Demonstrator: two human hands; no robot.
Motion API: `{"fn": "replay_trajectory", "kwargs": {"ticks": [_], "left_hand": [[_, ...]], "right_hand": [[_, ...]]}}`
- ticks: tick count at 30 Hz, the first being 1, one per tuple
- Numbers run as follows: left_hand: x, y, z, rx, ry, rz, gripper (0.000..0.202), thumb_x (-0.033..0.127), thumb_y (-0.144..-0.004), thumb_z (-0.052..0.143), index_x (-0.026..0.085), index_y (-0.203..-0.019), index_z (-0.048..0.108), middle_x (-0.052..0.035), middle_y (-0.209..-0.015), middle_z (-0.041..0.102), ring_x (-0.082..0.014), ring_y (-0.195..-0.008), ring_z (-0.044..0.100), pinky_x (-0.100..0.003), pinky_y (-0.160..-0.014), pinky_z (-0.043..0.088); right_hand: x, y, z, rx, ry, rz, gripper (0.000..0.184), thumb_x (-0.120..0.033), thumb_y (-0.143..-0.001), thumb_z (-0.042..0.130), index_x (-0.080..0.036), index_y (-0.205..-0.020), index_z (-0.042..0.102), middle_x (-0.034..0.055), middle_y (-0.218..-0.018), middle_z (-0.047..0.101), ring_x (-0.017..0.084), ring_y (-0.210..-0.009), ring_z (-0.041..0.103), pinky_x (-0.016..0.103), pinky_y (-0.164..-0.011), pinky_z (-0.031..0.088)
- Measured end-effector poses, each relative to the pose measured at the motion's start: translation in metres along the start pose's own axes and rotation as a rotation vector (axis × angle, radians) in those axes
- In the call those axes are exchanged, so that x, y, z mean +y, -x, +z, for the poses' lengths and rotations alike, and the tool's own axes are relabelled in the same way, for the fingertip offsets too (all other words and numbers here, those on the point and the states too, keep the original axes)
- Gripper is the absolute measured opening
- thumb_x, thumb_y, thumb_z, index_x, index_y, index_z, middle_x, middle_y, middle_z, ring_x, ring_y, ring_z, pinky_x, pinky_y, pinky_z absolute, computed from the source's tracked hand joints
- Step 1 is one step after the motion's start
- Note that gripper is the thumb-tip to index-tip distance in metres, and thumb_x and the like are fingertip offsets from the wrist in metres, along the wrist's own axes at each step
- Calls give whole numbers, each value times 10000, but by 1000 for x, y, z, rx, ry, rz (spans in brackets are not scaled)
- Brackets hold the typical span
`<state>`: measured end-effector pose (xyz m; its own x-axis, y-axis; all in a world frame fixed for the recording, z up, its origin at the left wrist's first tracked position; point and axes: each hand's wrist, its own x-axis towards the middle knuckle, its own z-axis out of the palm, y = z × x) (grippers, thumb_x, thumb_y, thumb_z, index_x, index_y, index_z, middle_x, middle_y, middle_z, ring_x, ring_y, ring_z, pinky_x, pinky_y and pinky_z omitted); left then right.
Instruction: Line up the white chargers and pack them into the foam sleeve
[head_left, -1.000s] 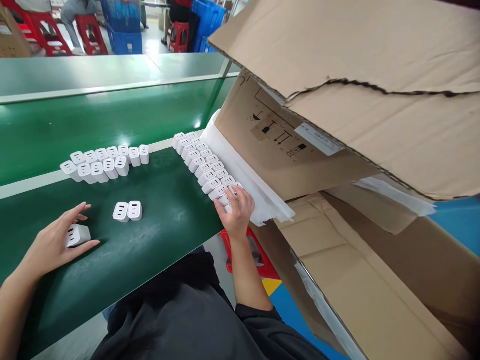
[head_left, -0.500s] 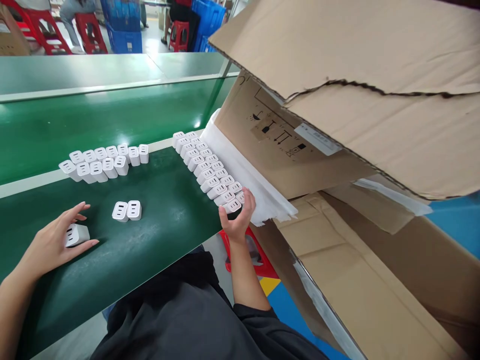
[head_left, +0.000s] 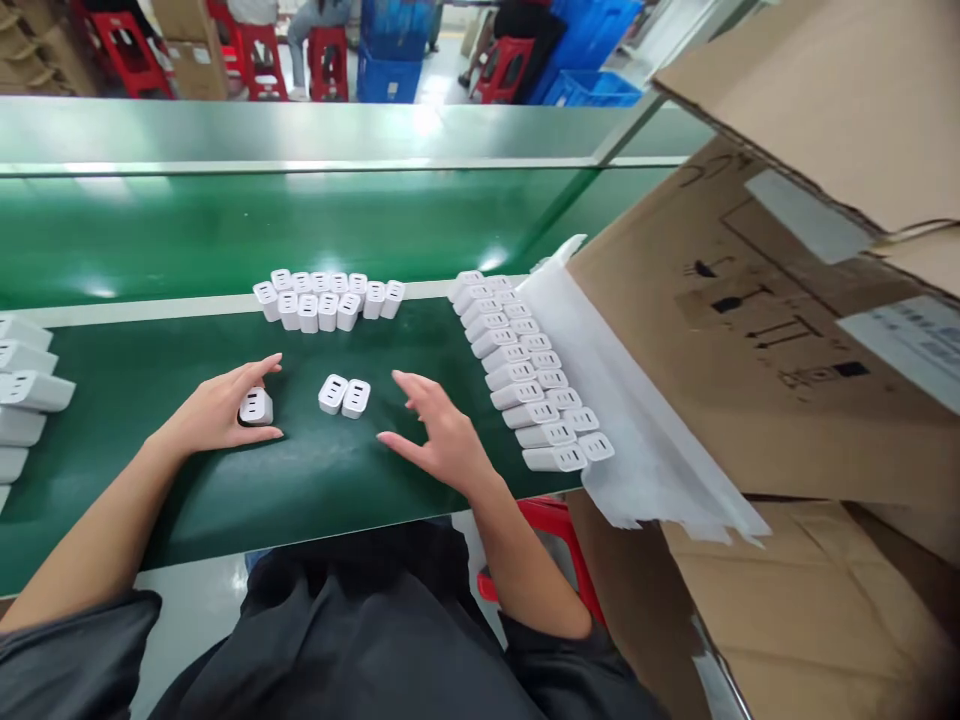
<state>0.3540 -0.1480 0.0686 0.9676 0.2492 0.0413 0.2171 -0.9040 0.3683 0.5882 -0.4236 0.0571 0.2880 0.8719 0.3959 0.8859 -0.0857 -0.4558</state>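
Note:
My left hand (head_left: 225, 408) curves around a white charger (head_left: 257, 407) standing on the green table, thumb and fingers apart on either side of it. Just right of that, two more white chargers (head_left: 344, 396) stand side by side, their slotted faces up. My right hand (head_left: 441, 435) is open to the right of this pair, thumb and fingers spread, nothing between them. Beyond my right hand runs a double row of white chargers (head_left: 525, 370) along the table's right side. A cluster of the same chargers (head_left: 328, 300) stands at the back of the table.
More white chargers (head_left: 30, 390) line the left edge. A large cardboard box (head_left: 780, 330) with white sheeting (head_left: 600, 370) leans over the right side. Behind the green panel (head_left: 300, 215) are red stools (head_left: 506, 68), blue crates (head_left: 390, 75) and seated people.
My right hand has left the double row of chargers and moved left toward the pair, empty. My left hand stays around its charger. The view has turned left.

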Motion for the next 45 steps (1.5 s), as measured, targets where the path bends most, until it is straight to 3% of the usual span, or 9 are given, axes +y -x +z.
{"fn": "replay_trajectory", "kwargs": {"ticks": [3,9,15,19,25,31,38,41,45], "left_hand": [[-1,2,-6,-85,-1,-69,938,706,-823,589,279,-1569,213,-55,-1291,642,-237,-1087,656,-324,-924,507],[3,0,-1,-113,100,-53,822,606,-872,601,261,-1546,279,-51,-1227,673,-235,-1118,626,-309,-893,479],[3,1,2,-75,122,-24,831,547,-860,658,237,-1539,293,-74,-1218,670,-231,-1093,633,-293,-862,459],[4,2,0,-75,109,-11,840,542,-858,671,238,-1539,283,-72,-1224,667,-221,-1072,634,-280,-847,444],[6,2,4,-47,61,5,765,532,-888,650,245,-1517,324,-56,-1185,681,-206,-1006,637,-266,-783,432],[12,3,6,32,-9,71,739,563,-878,651,215,-1477,393,-88,-1195,679,-213,-971,642,-292,-795,466],[26,2,10,153,-38,111,730,600,-861,656,192,-1429,449,-90,-1171,690,-224,-974,656,-322,-847,490],[23,3,4,85,-22,62,783,573,-844,689,209,-1469,389,-87,-1224,678,-231,-1024,654,-311,-838,483],[15,6,-12,-105,36,-36,889,478,-839,716,249,-1546,228,-58,-1306,653,-222,-1135,631,-276,-828,460]], "right_hand": [[-13,-42,21,-302,51,-34,758,-580,-892,624,-245,-1516,355,116,-1404,538,250,-1056,667,341,-727,595],[-32,-87,54,-494,55,-132,534,-449,-931,619,-235,-1407,507,80,-1158,670,250,-1051,660,306,-701,551],[-29,-88,67,-447,-320,-126,773,-498,-835,716,-273,-1491,376,98,-1362,546,223,-1010,647,349,-750,583],[-11,-84,64,-482,-522,-171,684,-395,-860,712,-271,-1462,414,84,-1276,561,155,-867,612,325,-747,591],[-12,-83,72,-410,-515,-201,494,-332,-894,669,-233,-1356,526,75,-1163,605,140,-794,600,299,-690,580],[-19,-77,84,-335,-463,-223,539,-361,-902,656,-232,-1396,485,78,-1157,616,143,-765,609,310,-703,580],[-20,-73,92,-336,-430,-167,634,-413,-905,638,-275,-1473,391,55,-1092,620,166,-788,615,315,-688,577],[-21,-73,92,-330,-439,-178,644,-414,-898,650,-270,-1471,391,64,-1141,616,167,-814,620,318,-707,580],[-21,-73,91,-323,-454,-205,656,-417,-896,659,-256,-1472,388,84,-1214,611,171,-848,629,321,-721,585]]}}
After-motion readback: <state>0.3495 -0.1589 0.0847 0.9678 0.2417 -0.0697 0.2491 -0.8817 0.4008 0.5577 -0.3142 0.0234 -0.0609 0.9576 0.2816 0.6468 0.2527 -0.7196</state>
